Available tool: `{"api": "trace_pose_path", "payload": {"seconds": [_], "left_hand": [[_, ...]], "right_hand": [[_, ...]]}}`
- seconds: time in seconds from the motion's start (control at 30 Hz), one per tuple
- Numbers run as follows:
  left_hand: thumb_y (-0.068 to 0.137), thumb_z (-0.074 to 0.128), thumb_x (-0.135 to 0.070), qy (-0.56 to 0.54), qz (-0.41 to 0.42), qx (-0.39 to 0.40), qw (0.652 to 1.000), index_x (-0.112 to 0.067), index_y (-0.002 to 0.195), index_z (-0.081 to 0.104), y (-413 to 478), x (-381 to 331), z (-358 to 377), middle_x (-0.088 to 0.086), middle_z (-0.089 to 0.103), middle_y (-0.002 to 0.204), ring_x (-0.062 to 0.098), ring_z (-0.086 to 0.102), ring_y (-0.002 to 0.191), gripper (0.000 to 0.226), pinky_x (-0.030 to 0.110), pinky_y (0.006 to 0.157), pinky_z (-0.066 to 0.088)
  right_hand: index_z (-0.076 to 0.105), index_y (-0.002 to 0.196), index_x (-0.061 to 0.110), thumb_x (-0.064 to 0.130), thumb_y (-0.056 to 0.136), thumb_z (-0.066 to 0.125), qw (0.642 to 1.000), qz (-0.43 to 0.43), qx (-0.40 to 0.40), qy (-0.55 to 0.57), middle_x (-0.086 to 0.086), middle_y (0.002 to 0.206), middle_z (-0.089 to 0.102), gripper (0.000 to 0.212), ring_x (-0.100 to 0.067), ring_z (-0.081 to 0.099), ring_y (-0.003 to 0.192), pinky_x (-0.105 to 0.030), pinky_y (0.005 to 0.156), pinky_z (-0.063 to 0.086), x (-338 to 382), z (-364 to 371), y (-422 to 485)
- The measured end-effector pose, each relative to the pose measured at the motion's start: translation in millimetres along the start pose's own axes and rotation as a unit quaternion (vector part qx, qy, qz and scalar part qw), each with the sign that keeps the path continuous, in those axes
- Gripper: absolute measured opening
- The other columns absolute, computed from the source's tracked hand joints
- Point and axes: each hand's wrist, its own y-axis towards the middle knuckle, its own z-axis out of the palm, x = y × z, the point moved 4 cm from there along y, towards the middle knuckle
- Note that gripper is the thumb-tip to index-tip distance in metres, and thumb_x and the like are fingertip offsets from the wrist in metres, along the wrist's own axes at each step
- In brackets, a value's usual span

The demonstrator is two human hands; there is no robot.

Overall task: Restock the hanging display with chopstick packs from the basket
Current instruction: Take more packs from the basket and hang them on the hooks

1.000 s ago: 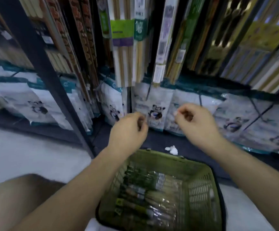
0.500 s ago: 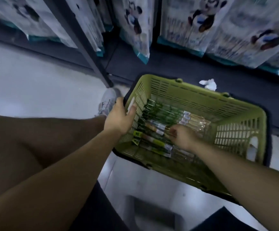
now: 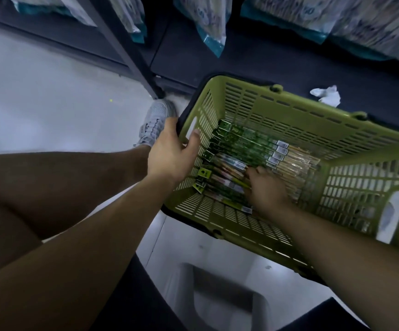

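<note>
A green plastic basket (image 3: 289,101) stands on the floor in front of me. Several chopstick packs (image 3: 248,142) with green header cards lie side by side in its bottom. My left hand (image 3: 170,154) grips the basket's left rim, thumb inside the wall and fingers outside. Reaching down into the basket, my right hand (image 3: 265,189) lies on the nearer packs with its fingers curled down around one of them. The hanging display is out of view above.
Bagged goods (image 3: 212,32) hang along the top edge over a dark bottom shelf. A dark shelf post (image 3: 127,51) meets the floor by my grey shoe (image 3: 155,123). Crumpled white paper (image 3: 326,95) lies behind the basket. A grey stool (image 3: 217,299) sits below me.
One second ago both hands were up at the display. They dropped to the basket as the view tilted down; since then the right hand has shifted slightly over the packs.
</note>
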Motion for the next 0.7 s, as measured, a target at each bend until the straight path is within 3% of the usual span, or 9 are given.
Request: {"api": "trace_pose_path", "payload": {"seconds": [0.17, 0.33, 0.47, 0.7], "left_hand": [[0.098, 0.051, -0.053, 0.0, 0.005, -0.006, 1.0, -0.031, 0.11, 0.045, 1, 0, 0, -0.005, 0.068, 0.099, 0.024, 0.068, 0.086, 0.026, 0.045, 0.083, 0.057], [0.098, 0.051, -0.053, 0.007, 0.01, -0.01, 1.0, -0.031, 0.11, 0.044, 2, 1, 1, -0.005, 0.068, 0.097, 0.023, 0.068, 0.084, 0.026, 0.044, 0.082, 0.057], [0.097, 0.051, -0.053, 0.009, 0.01, -0.012, 1.0, -0.029, 0.111, 0.045, 3, 2, 2, -0.006, 0.067, 0.096, 0.024, 0.068, 0.084, 0.028, 0.045, 0.081, 0.058], [0.097, 0.051, -0.053, 0.014, 0.013, -0.016, 1.0, -0.026, 0.113, 0.046, 4, 2, 2, -0.006, 0.067, 0.093, 0.023, 0.068, 0.082, 0.031, 0.048, 0.08, 0.059]], "right_hand": [[0.055, 0.137, 0.014, 0.035, 0.093, 0.07, 1.0, -0.006, 0.026, 0.01, -0.012, 0.122, 0.056, 0.052, -0.033, 0.056, 0.111, -0.036, 0.082, 0.048, -4, -5, 5], [0.042, 0.15, 0.018, 0.059, 0.088, 0.07, 0.998, -0.016, 0.055, 0.011, -0.01, 0.14, 0.047, 0.079, -0.032, 0.046, 0.128, -0.042, 0.101, 0.047, 3, 3, 0], [0.039, 0.15, 0.018, 0.046, 0.086, 0.077, 0.998, -0.012, 0.055, -0.013, -0.011, 0.145, 0.045, 0.079, -0.032, 0.042, 0.133, -0.043, 0.105, 0.041, 7, 9, 1], [0.045, 0.142, 0.014, 0.034, 0.088, 0.076, 0.996, -0.019, 0.083, -0.012, -0.013, 0.14, 0.049, 0.066, -0.034, 0.051, 0.125, -0.044, 0.095, 0.051, 14, 12, 0]]}}
